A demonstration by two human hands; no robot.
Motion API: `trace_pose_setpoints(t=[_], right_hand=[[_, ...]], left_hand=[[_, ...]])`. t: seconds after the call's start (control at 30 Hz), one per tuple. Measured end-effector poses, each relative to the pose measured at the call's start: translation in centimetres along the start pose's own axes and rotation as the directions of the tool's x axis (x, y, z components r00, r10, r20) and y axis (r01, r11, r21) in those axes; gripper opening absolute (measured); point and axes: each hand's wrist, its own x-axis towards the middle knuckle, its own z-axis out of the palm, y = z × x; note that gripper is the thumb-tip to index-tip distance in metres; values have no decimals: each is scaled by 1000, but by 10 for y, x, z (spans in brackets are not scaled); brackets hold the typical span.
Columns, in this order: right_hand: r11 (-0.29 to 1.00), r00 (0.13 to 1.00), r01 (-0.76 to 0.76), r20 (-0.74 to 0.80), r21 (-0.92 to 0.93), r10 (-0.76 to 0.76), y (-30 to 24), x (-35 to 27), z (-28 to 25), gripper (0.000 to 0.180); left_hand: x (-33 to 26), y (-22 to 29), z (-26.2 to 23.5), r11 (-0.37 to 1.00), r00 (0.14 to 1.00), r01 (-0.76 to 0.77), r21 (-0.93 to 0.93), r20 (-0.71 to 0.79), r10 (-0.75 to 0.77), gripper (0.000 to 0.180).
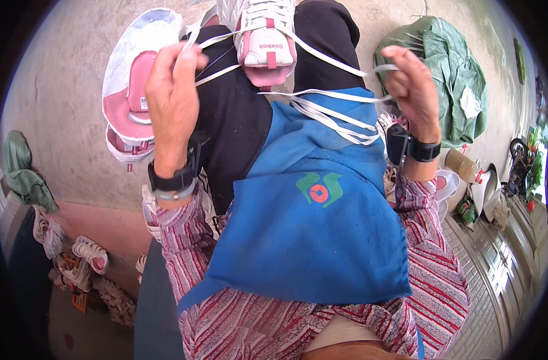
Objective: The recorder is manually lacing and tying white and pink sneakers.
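A white and pink sneaker (266, 51) rests between my knees at the top of the head view, its tongue toward me. White shoelaces (331, 59) run from its eyelets out to both sides. On the left, my left hand (173, 99) is closed, pinching a lace between thumb and fingers. My right hand (413, 90) curls around the other lace end, drawn out to the right. Several loose white laces (337, 125) lie across my lap on the blue apron (313, 252), below the sneaker.
White and pink shoe parts (119, 90) lie on the floor beside my left hand. A green sack (451, 72) stands beyond my right hand. More shoes (90, 253) are heaped at the lower left, near a green cloth (23, 171). A plastic container (463, 165) is at the right.
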Motion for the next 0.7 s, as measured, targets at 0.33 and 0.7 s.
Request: trace_pose_setpoints(t=[0.33, 0.7], right_hand=[[51, 758, 523, 437, -851, -483, 14, 35, 90, 30], [73, 755, 464, 350, -883, -555, -26, 43, 63, 8]], left_hand=[[68, -15, 20, 703, 795, -555, 444, 532, 292, 30], [66, -26, 31, 733, 870, -494, 468, 260, 419, 20]])
